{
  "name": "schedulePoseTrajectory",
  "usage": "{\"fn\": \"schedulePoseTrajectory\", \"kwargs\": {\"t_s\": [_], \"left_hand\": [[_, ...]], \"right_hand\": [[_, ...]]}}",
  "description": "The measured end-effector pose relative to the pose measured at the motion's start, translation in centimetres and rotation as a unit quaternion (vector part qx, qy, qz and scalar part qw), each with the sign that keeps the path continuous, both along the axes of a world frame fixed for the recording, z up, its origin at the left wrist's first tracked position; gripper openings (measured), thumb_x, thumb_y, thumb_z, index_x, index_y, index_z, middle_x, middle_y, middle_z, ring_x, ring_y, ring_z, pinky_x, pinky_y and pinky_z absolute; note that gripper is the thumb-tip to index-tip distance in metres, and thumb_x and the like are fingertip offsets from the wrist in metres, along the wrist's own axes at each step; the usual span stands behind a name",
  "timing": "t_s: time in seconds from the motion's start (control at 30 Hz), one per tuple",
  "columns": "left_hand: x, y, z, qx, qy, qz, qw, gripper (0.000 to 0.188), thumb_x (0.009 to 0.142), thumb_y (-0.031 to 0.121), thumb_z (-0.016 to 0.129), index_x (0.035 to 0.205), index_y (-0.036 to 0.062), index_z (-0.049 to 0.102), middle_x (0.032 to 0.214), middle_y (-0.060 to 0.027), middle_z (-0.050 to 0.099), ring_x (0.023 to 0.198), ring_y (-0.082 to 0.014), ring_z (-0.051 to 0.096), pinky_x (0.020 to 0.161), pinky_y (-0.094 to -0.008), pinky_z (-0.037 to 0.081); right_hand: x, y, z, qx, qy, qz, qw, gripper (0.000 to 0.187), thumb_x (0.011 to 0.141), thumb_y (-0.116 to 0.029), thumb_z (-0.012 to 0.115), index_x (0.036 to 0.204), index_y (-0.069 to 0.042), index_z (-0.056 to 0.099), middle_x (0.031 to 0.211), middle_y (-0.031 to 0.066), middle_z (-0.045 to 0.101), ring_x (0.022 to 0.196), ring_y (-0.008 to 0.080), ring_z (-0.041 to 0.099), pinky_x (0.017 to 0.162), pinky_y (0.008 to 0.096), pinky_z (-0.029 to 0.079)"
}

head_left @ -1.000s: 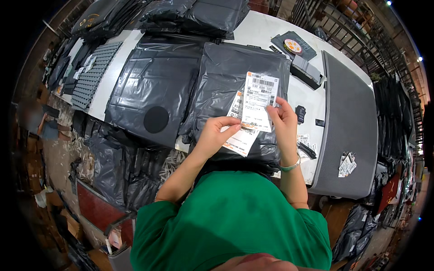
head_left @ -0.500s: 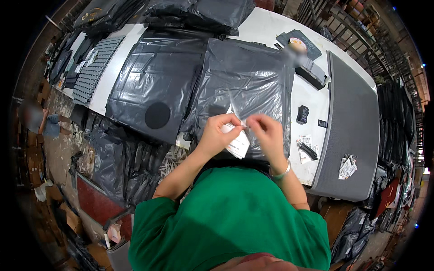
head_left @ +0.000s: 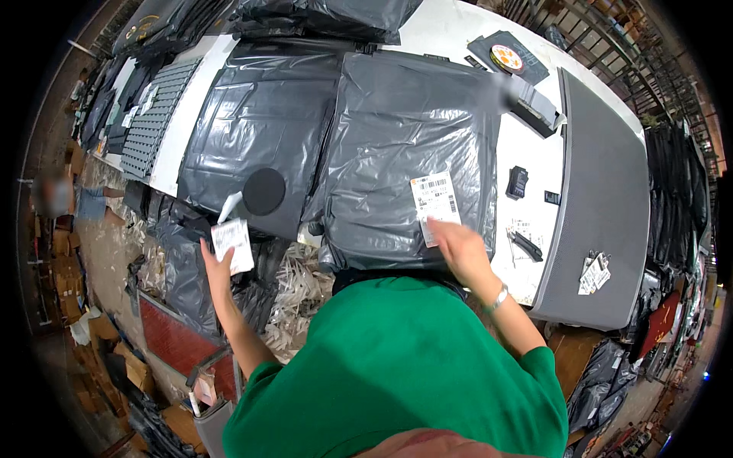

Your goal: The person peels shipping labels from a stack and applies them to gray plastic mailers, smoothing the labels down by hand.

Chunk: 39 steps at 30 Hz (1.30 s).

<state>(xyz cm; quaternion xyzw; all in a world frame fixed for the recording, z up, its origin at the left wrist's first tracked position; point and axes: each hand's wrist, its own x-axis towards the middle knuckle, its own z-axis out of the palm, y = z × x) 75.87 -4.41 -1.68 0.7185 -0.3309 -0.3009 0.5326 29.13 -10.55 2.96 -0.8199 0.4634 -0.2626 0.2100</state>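
Note:
A white printed shipping label (head_left: 434, 192) lies on the black plastic-wrapped package (head_left: 401, 126) in front of me. My right hand (head_left: 464, 253), slightly blurred, is over the label's lower end, fingers stretched toward it and holding nothing. Out to the left, past the package's near edge, my left hand (head_left: 219, 266) grips white label sheets (head_left: 232, 246) between thumb and fingers. A narrow white strip (head_left: 229, 206) sticks up just above those sheets. Beside it, a black round disc (head_left: 264, 191) rests on a second black package (head_left: 252, 122).
On the white table to the right are a box cutter (head_left: 525, 246), small black tags (head_left: 517, 182), a tape roll (head_left: 506, 58) and an open box (head_left: 532, 107). A grey padded board (head_left: 599, 206) bears loose labels (head_left: 593, 273). Paper strips (head_left: 296, 294) heap below the table's near edge.
Both hands were together over the package with the labels. Now one label lies on the package under my right hand, and my left hand has swung far left with the remaining sheets.

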Motion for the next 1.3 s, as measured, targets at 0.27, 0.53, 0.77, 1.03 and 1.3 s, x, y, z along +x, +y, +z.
{"fn": "schedulePoseTrajectory", "kwargs": {"t_s": [0.27, 0.53, 0.77, 1.03, 1.3], "left_hand": [[-15.3, -14.0, 3.2, 0.073, 0.12, -0.307, 0.941, 0.025, 0.078, 0.009, 0.06, 0.1, -0.0025, 0.055, 0.089, -0.0069, 0.062, 0.075, -0.0107, 0.058, 0.066, -0.0244, 0.047], [-21.9, -21.8, 0.6, 0.071, -0.225, -0.328, 0.915, 0.031, 0.069, 0.028, 0.066, 0.087, 0.003, 0.063, 0.085, -0.0152, 0.057, 0.08, -0.0301, 0.056, 0.07, -0.0357, 0.043], [-34.5, -23.3, 16.6, -0.183, -0.407, -0.44, 0.779, 0.02, 0.068, 0.013, 0.065, 0.087, 0.0058, 0.064, 0.097, -0.0137, 0.057, 0.089, -0.0279, 0.055, 0.074, -0.0337, 0.044], [-41.6, -26.0, 26.4, -0.234, 0.072, -0.536, 0.808, 0.018, 0.08, 0.001, 0.055, 0.097, -0.002, 0.055, 0.094, -0.0063, 0.062, 0.085, -0.0123, 0.057, 0.076, -0.0246, 0.044], [-36.7, -24.3, 15.2, -0.078, 0.312, -0.434, 0.841, 0.024, 0.085, 0.008, 0.05, 0.108, 0.0003, 0.047, 0.104, -0.0076, 0.057, 0.09, -0.0131, 0.056, 0.077, -0.0264, 0.045]], "right_hand": [[0.9, -0.7, -1.5, -0.048, 0.178, -0.08, 0.98, 0.061, 0.074, -0.032, 0.06, 0.126, -0.009, 0.038, 0.133, 0.0169, 0.03, 0.123, 0.0319, 0.027, 0.1, 0.0467, 0.02], [-6.0, 2.2, -6.2, 0.367, -0.089, -0.203, 0.903, 0.101, 0.062, -0.04, 0.074, 0.126, 0.014, 0.016, 0.107, 0.0315, 0.049, 0.1, 0.0364, 0.051, 0.084, 0.035, 0.041], [-3.2, 2.8, -6.8, 0.195, -0.42, -0.229, 0.856, 0.084, 0.065, -0.024, 0.073, 0.124, 0.01, 0.023, 0.121, 0.0234, 0.041, 0.111, 0.0296, 0.042, 0.093, 0.0344, 0.032], [-22.8, -23.3, 9.6, -0.212, -0.491, -0.355, 0.767, 0.074, 0.081, -0.021, 0.058, 0.133, 0.005, 0.011, 0.118, 0.0143, 0.043, 0.104, 0.02, 0.045, 0.088, 0.0292, 0.037], [-23.7, -31.3, 16.3, -0.108, -0.456, -0.115, 0.876, 0.037, 0.087, -0.022, 0.048, 0.113, 0.005, 0.046, 0.1, 0.0129, 0.058, 0.09, 0.0191, 0.057, 0.076, 0.0269, 0.046]]}}
